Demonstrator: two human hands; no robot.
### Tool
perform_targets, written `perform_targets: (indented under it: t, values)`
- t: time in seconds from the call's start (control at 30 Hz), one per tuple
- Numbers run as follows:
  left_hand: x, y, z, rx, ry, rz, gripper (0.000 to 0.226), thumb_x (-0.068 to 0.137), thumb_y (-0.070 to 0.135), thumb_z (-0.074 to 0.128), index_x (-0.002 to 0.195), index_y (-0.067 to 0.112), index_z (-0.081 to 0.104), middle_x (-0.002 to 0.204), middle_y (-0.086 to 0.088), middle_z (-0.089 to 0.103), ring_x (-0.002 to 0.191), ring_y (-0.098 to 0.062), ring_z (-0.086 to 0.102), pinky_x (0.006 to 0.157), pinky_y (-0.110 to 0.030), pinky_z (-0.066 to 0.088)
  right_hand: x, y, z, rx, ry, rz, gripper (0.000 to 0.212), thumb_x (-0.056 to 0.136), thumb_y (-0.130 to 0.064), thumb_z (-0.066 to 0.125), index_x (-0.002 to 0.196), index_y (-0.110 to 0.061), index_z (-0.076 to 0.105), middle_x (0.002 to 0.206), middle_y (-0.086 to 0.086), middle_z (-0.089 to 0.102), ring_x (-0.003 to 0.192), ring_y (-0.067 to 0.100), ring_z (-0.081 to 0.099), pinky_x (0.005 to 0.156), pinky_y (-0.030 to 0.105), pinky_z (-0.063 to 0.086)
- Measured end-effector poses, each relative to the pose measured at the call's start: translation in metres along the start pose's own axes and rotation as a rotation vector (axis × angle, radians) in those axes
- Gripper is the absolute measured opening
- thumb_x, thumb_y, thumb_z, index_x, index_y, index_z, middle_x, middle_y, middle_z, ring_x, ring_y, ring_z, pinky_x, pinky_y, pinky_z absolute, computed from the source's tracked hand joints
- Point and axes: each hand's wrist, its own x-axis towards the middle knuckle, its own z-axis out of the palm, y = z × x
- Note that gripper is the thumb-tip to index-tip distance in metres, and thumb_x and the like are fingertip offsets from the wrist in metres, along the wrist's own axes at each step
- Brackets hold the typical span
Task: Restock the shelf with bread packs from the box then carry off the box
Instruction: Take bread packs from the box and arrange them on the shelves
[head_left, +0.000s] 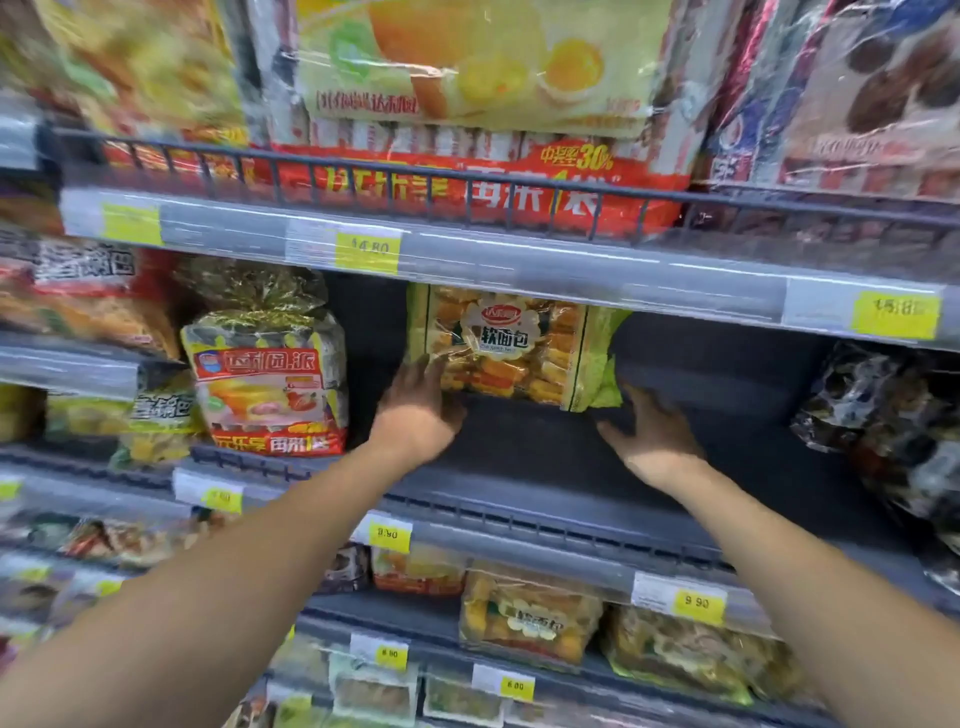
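Note:
A green and orange bread pack (511, 345) stands upright at the back of the dark middle shelf (530, 457). My left hand (421, 410) reaches in and touches the pack's lower left corner, fingers spread. On the shelf just below the pack's lower right corner is my right hand (652, 434), fingers apart, holding nothing. The box is out of view.
A red and yellow pie pack (267, 374) stands left of the bread pack. Dark wrapped packs (893, 421) fill the shelf's right end. Large packs (467, 104) sit behind a wire rail above. Similar bread packs (530, 613) lie on the shelf below. Yellow price tags line the shelf edges.

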Motion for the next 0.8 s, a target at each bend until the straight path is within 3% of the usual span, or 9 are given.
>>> perform_targets:
  t: [0.07, 0.17, 0.27, 0.4, 0.47, 0.57, 0.67, 0.8]
  values:
    - [-0.028, 0.006, -0.003, 0.076, 0.011, 0.051, 0.079, 0.090, 0.048, 0.059, 0.157, 0.026, 0.021, 0.163, -0.008, 0.024, 0.149, -0.034, 0.023, 0.116, -0.053, 0.031, -0.020, 0.001, -0.009, -0.027, -0.008, -0.012, 0.072, 0.093, -0.055, 0.054, 0.154, -0.028, 0.027, 0.160, 0.004, 0.028, 0.146, 0.032, 0.027, 0.114, 0.047, 0.033]
    - [-0.066, 0.014, -0.008, 0.153, 0.015, 0.125, 0.076, 0.092, 0.051, 0.055, 0.155, 0.026, 0.022, 0.160, -0.006, 0.028, 0.148, -0.033, 0.025, 0.116, -0.051, 0.031, -0.056, 0.001, -0.021, -0.087, 0.054, -0.109, 0.068, 0.096, -0.054, 0.049, 0.154, -0.023, 0.030, 0.159, 0.008, 0.032, 0.143, 0.034, 0.030, 0.112, 0.048, 0.035]
    - [-0.108, 0.019, -0.008, 0.135, 0.009, 0.211, 0.077, 0.093, 0.054, 0.053, 0.157, 0.028, 0.020, 0.163, -0.001, 0.022, 0.152, -0.027, 0.016, 0.120, -0.053, 0.024, -0.092, 0.003, -0.028, -0.124, 0.113, -0.210, 0.065, 0.098, -0.052, 0.047, 0.152, -0.017, 0.035, 0.156, 0.009, 0.036, 0.141, 0.033, 0.034, 0.112, 0.047, 0.035]
    - [-0.160, 0.016, -0.007, 0.113, 0.015, 0.332, 0.072, 0.096, 0.052, 0.052, 0.157, 0.031, 0.022, 0.166, 0.005, 0.018, 0.155, -0.019, 0.006, 0.124, -0.048, 0.016, -0.142, 0.012, -0.024, -0.084, 0.130, -0.288, 0.062, 0.100, -0.048, 0.045, 0.153, -0.017, 0.034, 0.160, 0.004, 0.030, 0.149, 0.024, 0.023, 0.120, 0.045, 0.026]
    - [-0.182, 0.009, -0.005, 0.110, 0.046, 0.418, 0.067, 0.097, 0.047, 0.053, 0.156, 0.029, 0.028, 0.165, 0.005, 0.023, 0.154, -0.018, 0.010, 0.124, -0.046, 0.017, -0.167, 0.017, -0.016, -0.056, 0.143, -0.297, 0.059, 0.101, -0.045, 0.047, 0.153, -0.019, 0.035, 0.161, 0.000, 0.028, 0.150, 0.021, 0.021, 0.121, 0.045, 0.025]
    - [-0.211, -0.008, 0.006, 0.094, 0.036, 0.484, 0.059, 0.099, 0.041, 0.053, 0.153, 0.029, 0.034, 0.162, 0.006, 0.029, 0.153, -0.016, 0.017, 0.124, -0.041, 0.021, -0.200, 0.023, 0.001, -0.074, 0.180, -0.331, 0.051, 0.099, -0.036, 0.052, 0.146, -0.018, 0.046, 0.154, -0.001, 0.038, 0.145, 0.020, 0.031, 0.119, 0.042, 0.029]
    - [-0.239, -0.028, 0.025, 0.066, -0.025, 0.485, 0.052, 0.099, 0.037, 0.050, 0.149, 0.029, 0.041, 0.158, 0.006, 0.037, 0.147, -0.018, 0.031, 0.119, -0.041, 0.031, -0.229, 0.032, 0.026, -0.077, 0.173, -0.331, 0.040, 0.097, -0.031, 0.054, 0.134, -0.018, 0.056, 0.141, -0.001, 0.050, 0.133, 0.020, 0.044, 0.111, 0.042, 0.037]
    - [-0.272, -0.054, 0.064, 0.014, -0.123, 0.403, 0.044, 0.097, 0.029, 0.056, 0.140, 0.023, 0.054, 0.146, 0.002, 0.050, 0.134, -0.021, 0.045, 0.109, -0.043, 0.043, -0.264, 0.058, 0.076, -0.073, 0.059, -0.280, 0.039, 0.096, -0.037, 0.046, 0.130, -0.022, 0.058, 0.135, -0.004, 0.053, 0.129, 0.019, 0.047, 0.107, 0.044, 0.039]
